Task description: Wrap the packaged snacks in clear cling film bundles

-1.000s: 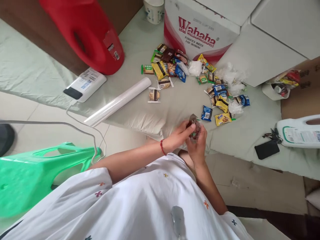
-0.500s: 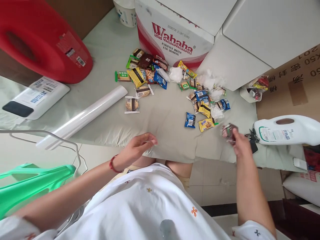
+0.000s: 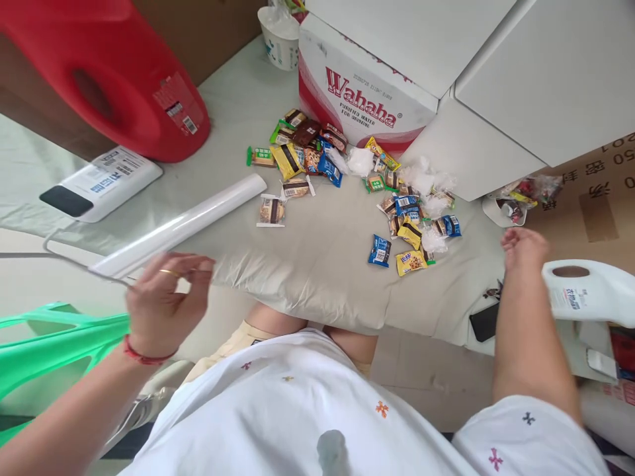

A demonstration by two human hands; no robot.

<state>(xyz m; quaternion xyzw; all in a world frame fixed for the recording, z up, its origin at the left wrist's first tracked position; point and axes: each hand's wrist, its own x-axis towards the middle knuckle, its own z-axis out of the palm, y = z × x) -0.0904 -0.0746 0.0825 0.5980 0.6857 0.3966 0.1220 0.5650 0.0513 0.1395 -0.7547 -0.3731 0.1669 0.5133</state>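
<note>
My left hand [image 3: 166, 301] is raised over the near table edge, just in front of a white plastic roll [image 3: 183, 225]. Its thumb and fingertips come together in a pinch; anything between them is too small to make out. Out to the right, my right hand [image 3: 526, 250] is closed, fingers curled, close to a small white container [image 3: 502, 213] with wrappers in it. Whatever it holds, if anything, is hidden. Two clear-wrapped cookies [image 3: 271, 210] lie mid-table, below a pile of snack packets [image 3: 302, 149]. A second pile [image 3: 409, 215] of packets and clear wrappers spreads to the right.
At the back stand a Wahaha carton [image 3: 367, 99], a white cabinet [image 3: 520, 73] and a paper tub [image 3: 282, 49]. A red jug [image 3: 143, 86] and a white device [image 3: 104, 185] are on the left. A black phone [image 3: 483, 322] and a white jug [image 3: 588, 291] lie right.
My right hand has moved outward and away from me to the small container; the dark wrapped snack it held is out of sight. My left hand has swung left toward the roll.
</note>
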